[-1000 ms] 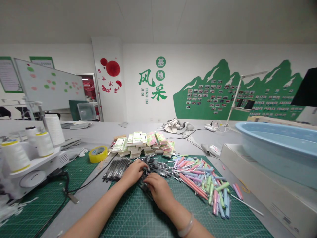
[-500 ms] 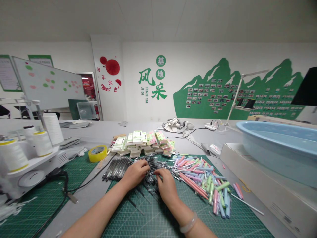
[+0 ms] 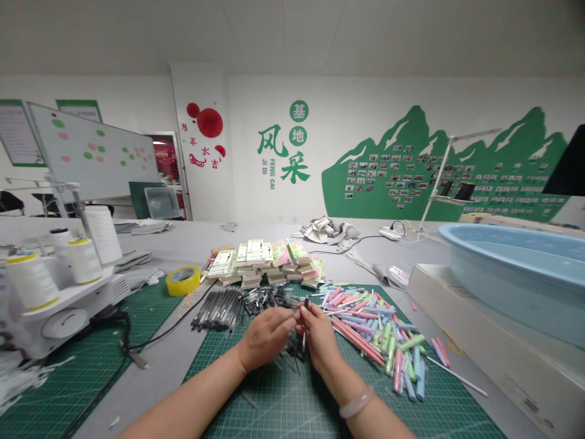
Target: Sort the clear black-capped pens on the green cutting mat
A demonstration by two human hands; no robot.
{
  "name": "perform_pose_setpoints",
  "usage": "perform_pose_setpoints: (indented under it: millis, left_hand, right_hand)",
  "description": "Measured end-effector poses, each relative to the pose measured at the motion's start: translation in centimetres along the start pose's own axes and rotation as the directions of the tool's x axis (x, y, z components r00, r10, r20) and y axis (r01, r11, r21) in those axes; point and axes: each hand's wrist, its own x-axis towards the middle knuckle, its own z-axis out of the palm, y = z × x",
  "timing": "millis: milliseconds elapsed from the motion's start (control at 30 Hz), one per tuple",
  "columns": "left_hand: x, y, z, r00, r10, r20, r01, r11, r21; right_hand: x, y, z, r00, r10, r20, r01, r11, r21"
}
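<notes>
Both my hands are raised a little above the green cutting mat, close together. My left hand is closed in a pinch on thin black pen refills. My right hand is closed on the same bunch, with one black piece standing upright between its fingers. More black pens and refills lie in a heap just beyond my hands. A pile of pastel pen barrels in pink, green and blue lies to the right.
Stacks of small card packs stand behind the pens, a yellow tape roll to their left. A sewing machine with thread cones is at far left. A blue basin rests on a white box at right.
My hands have lifted off the heap of black pens and drawn toward me with a small bunch of refills. The right hand now holds one piece upright.
</notes>
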Motion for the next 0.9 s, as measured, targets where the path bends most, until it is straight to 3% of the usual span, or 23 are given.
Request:
perform_pose_setpoints:
  millis: [100, 200, 267, 367, 467, 567, 633, 700, 800, 900]
  left_hand:
    - [-0.1, -1.2, 0.0, 0.941, -0.258, -0.220, 0.255, 0.966, -0.044]
    - [0.1, -2.6, -0.1, 0.855, -0.404, -0.325, 0.388, 0.915, -0.114]
    - [0.2, -3.4, -0.3, 0.791, -0.486, -0.371, 0.463, 0.873, -0.154]
    - [0.1, -4.4, -0.6, 0.719, -0.566, -0.403, 0.533, 0.822, -0.202]
    - [-0.2, -5.2, -1.0, 0.656, -0.626, -0.422, 0.580, 0.776, -0.249]
    - [-0.3, -6.0, -1.7, 0.623, -0.659, -0.421, 0.609, 0.746, -0.268]
    - [-0.3, -6.6, -2.4, 0.639, -0.665, -0.387, 0.627, 0.741, -0.238]
    - [-0.2, -7.1, -3.2, 0.682, -0.667, -0.300, 0.657, 0.739, -0.147]
    - [-0.1, -7.7, -4.1, 0.716, -0.697, -0.043, 0.698, 0.713, 0.065]
    - [-0.3, -8.1, -4.6, 0.676, -0.719, 0.162, 0.700, 0.695, 0.163]
  right_hand:
    - [-0.5, -0.8, 0.5, 0.998, -0.053, 0.031, 0.056, 0.994, -0.089]
    - [-2.2, -1.1, 1.8, 0.981, -0.067, 0.184, 0.106, 0.972, -0.211]
    - [-3.7, -1.1, 2.8, 0.915, -0.051, 0.400, 0.263, 0.827, -0.497]
    - [-5.4, -1.2, 3.7, 0.887, -0.033, 0.461, 0.394, 0.576, -0.716]
    - [-6.5, -1.5, 4.0, 0.849, -0.023, 0.529, 0.472, 0.485, -0.737]
    - [-7.3, -1.4, 4.5, 0.739, -0.041, 0.673, 0.617, 0.444, -0.650]
    - [-7.8, -0.9, 5.0, 0.669, -0.045, 0.742, 0.699, 0.378, -0.607]
    - [-7.9, -0.3, 5.4, 0.660, -0.052, 0.749, 0.729, 0.287, -0.622]
    - [-7.1, 0.5, 5.4, 0.727, -0.069, 0.683, 0.683, 0.179, -0.708]
    - [-5.7, 0.7, 4.5, 0.810, -0.075, 0.582, 0.587, 0.109, -0.802]
